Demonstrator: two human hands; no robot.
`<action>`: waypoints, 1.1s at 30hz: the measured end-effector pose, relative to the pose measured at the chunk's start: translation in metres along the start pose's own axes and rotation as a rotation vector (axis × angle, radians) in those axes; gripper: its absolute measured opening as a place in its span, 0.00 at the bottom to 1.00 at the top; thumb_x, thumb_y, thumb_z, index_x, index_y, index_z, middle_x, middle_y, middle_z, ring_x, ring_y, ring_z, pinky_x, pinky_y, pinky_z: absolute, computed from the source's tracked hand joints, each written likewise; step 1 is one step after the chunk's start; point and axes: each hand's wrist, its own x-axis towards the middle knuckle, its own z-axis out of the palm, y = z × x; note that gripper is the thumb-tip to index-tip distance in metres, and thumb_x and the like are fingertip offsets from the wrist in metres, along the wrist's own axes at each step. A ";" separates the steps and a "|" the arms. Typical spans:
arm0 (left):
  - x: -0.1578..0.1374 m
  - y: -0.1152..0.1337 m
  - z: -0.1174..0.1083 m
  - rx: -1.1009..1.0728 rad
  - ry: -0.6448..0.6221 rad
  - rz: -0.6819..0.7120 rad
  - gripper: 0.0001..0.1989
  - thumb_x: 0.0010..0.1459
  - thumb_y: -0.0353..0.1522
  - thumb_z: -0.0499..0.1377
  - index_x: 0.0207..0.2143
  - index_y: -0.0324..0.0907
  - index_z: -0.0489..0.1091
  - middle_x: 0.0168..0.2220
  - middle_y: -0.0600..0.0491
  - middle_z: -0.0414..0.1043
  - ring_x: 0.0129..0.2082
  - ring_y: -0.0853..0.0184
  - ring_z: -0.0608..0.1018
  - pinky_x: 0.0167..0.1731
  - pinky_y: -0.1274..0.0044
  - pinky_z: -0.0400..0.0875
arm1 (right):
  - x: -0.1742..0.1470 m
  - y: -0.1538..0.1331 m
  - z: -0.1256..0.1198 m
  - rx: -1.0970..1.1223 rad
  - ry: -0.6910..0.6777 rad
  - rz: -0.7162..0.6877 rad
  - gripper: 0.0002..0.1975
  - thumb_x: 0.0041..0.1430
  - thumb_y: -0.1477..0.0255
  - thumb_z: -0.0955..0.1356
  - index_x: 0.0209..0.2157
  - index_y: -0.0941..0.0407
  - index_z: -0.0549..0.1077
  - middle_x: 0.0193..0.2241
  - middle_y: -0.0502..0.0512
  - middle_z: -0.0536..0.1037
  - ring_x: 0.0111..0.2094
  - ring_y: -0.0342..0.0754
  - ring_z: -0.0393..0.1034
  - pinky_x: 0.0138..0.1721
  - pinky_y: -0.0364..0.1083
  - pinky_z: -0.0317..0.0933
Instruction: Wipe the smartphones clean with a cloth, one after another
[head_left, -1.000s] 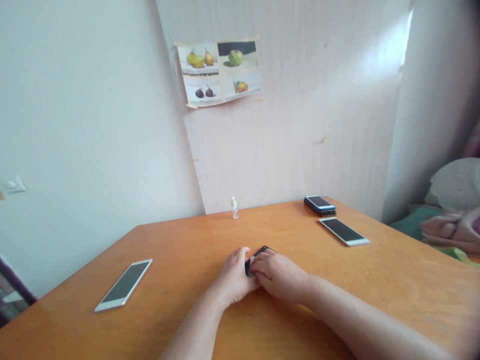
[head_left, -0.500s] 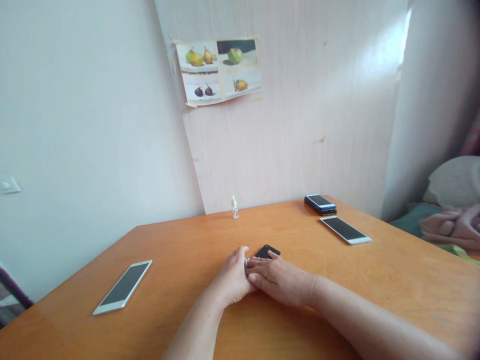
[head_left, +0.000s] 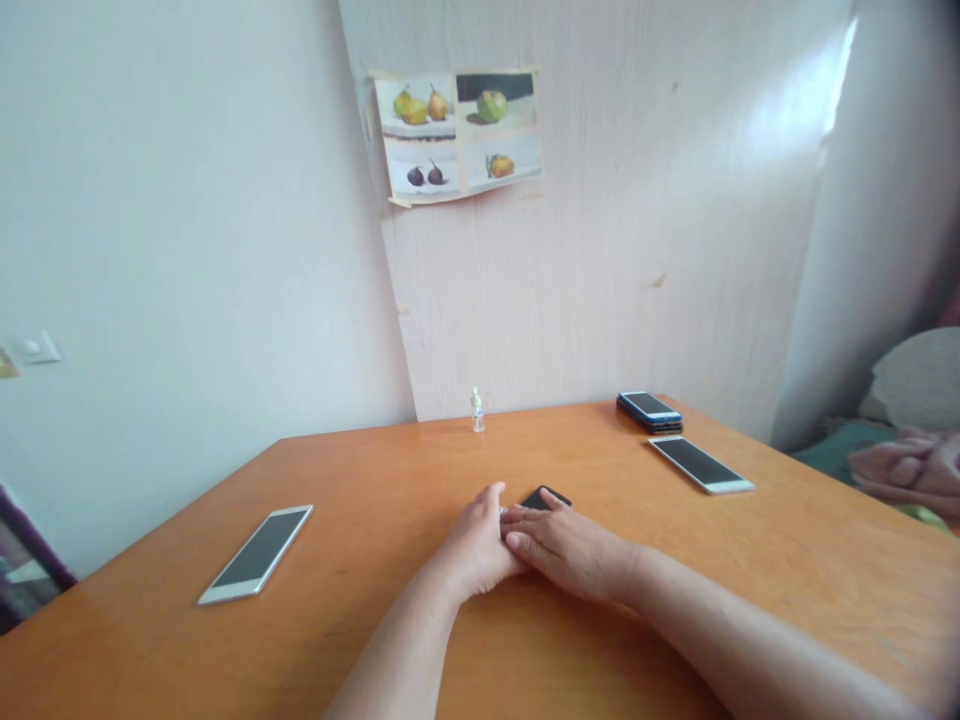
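A black phone (head_left: pixel 535 499) lies on the table in front of me, mostly covered by my hands; only its far end shows. Curled along the phone's left side is my left hand (head_left: pixel 481 548), gripping its edge, with several fingers hidden. My right hand (head_left: pixel 568 552) rests palm down across the phone, its fingers stretched out and overlapping the left hand. A small bright patch shows between the two hands, too small to identify. Whether anything lies under the right palm is hidden.
On the wooden table (head_left: pixel 390 500) a white phone (head_left: pixel 259 555) lies at left and another white phone (head_left: pixel 701 463) at right. Behind the right one is a stack of phones (head_left: pixel 649 410). A small clear pump bottle (head_left: pixel 478 411) stands near the back edge, below a fruit picture (head_left: pixel 459 138).
The view has shifted slightly, so the scene sits a little further right. Both hands keep nearly the same pose over the black phone.
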 end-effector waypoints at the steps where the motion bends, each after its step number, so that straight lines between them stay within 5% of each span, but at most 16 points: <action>1: 0.000 0.001 0.000 0.005 -0.002 -0.007 0.49 0.41 0.39 0.69 0.64 0.41 0.53 0.56 0.41 0.68 0.54 0.54 0.72 0.53 0.70 0.67 | 0.000 0.008 0.000 -0.036 0.019 0.057 0.22 0.71 0.63 0.52 0.52 0.50 0.73 0.58 0.57 0.71 0.60 0.53 0.62 0.65 0.64 0.38; 6: 0.001 0.003 0.001 0.029 -0.013 -0.034 0.50 0.38 0.39 0.70 0.63 0.40 0.54 0.54 0.42 0.69 0.53 0.54 0.73 0.52 0.70 0.67 | 0.001 0.031 -0.001 -0.187 0.079 0.273 0.22 0.70 0.64 0.54 0.55 0.55 0.71 0.58 0.64 0.71 0.61 0.57 0.60 0.63 0.67 0.42; 12: 0.001 -0.002 0.002 0.020 0.019 0.012 0.47 0.43 0.38 0.67 0.64 0.39 0.52 0.60 0.38 0.63 0.57 0.54 0.70 0.56 0.69 0.63 | 0.001 -0.005 0.001 -0.028 -0.011 -0.060 0.22 0.72 0.66 0.52 0.51 0.50 0.74 0.59 0.56 0.70 0.60 0.51 0.63 0.65 0.59 0.42; 19: 0.000 0.002 0.000 0.010 -0.020 -0.053 0.53 0.37 0.41 0.71 0.63 0.41 0.53 0.53 0.43 0.69 0.51 0.55 0.73 0.49 0.71 0.68 | 0.001 0.039 -0.001 -0.245 0.083 0.266 0.21 0.70 0.66 0.54 0.52 0.55 0.74 0.57 0.64 0.71 0.61 0.59 0.61 0.62 0.68 0.45; 26: 0.002 -0.003 0.004 0.004 0.007 0.010 0.49 0.42 0.37 0.67 0.65 0.36 0.51 0.56 0.38 0.67 0.55 0.54 0.71 0.55 0.70 0.64 | -0.001 0.000 0.001 -0.095 -0.047 -0.094 0.22 0.72 0.67 0.52 0.54 0.50 0.71 0.61 0.55 0.68 0.62 0.51 0.60 0.65 0.59 0.45; 33: 0.000 0.005 -0.001 0.014 -0.023 -0.049 0.55 0.35 0.43 0.71 0.64 0.39 0.53 0.53 0.42 0.68 0.50 0.55 0.73 0.49 0.70 0.68 | -0.006 0.036 -0.003 -0.378 -0.028 0.187 0.20 0.69 0.72 0.55 0.49 0.57 0.75 0.57 0.68 0.71 0.62 0.64 0.59 0.57 0.73 0.49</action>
